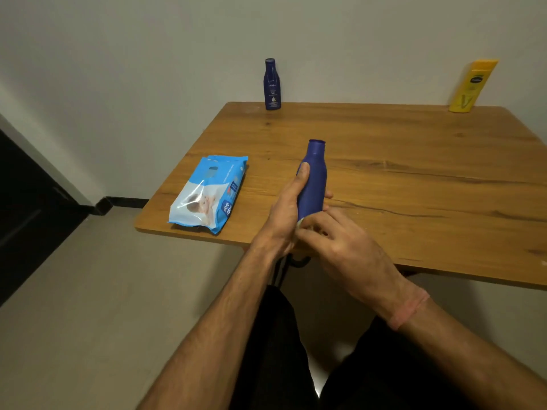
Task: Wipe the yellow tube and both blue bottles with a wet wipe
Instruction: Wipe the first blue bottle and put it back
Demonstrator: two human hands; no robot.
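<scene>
Left hand (285,214) gripping blue bottle (313,184), far bottle (272,84) labelled NIVEA

Wooden table (414,161) against plain wall (148,54); dark door (26,208) left.

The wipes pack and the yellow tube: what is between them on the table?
In the head view, the held blue bottle and bare table lie between the wipes pack and yellow tube.
</scene>
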